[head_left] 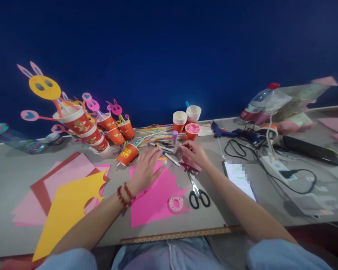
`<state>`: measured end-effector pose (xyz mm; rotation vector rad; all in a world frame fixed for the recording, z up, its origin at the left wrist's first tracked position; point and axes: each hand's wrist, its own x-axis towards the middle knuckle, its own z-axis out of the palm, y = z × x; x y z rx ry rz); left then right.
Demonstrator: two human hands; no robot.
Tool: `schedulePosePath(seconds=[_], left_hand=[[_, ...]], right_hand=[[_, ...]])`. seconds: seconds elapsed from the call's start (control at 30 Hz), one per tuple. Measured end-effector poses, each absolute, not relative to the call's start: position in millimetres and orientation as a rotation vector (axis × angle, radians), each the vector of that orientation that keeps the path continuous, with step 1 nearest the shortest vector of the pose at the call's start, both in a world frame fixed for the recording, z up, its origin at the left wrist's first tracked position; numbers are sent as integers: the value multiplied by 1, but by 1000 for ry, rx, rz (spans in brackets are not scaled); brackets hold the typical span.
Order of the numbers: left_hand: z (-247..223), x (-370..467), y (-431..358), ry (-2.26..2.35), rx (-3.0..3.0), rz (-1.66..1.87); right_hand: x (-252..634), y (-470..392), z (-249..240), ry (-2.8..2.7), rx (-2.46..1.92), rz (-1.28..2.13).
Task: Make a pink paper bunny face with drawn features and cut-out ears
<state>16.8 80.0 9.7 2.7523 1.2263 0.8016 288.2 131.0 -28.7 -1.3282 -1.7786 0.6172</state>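
Note:
My left hand lies palm down, its fingers spread, over the upper left part of a bright pink paper sheet. A red bead bracelet circles that wrist. Farther right, my right hand has its fingers bent together beside a dark pinkish paper piece; what the fingertips hold, if anything, is too small to name. Between the hands lie several markers, and a purple glue stick stands behind them. Black-handled scissors and a pink tape ring are nearer my body.
Stacked red cups with paper bunny figures stand at the left, above yellow paper. Paper cups stand at the back centre. A phone, black cables, a power strip and a bottle occupy the right.

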Motion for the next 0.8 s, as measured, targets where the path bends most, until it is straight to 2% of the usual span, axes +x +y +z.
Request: schedulePosePath(seconds=[0.1, 0.23, 0.5, 0.67, 0.8], left_hand=[[23, 31, 127, 1377, 2930, 650], [20, 41, 155, 1296, 3015, 442], [18, 17, 146, 1222, 2890, 500], [18, 27, 133, 1174, 2795, 494], [21, 33, 129, 1183, 2730, 486]], right_hand=[[288, 130, -32, -1772, -1302, 639], [291, 130, -35, -1786, -1307, 644], [286, 115, -14, -1779, -1420, 543], [248, 90, 4, -1775, -1309, 808], [221, 61, 19, -1851, -1233, 748]])
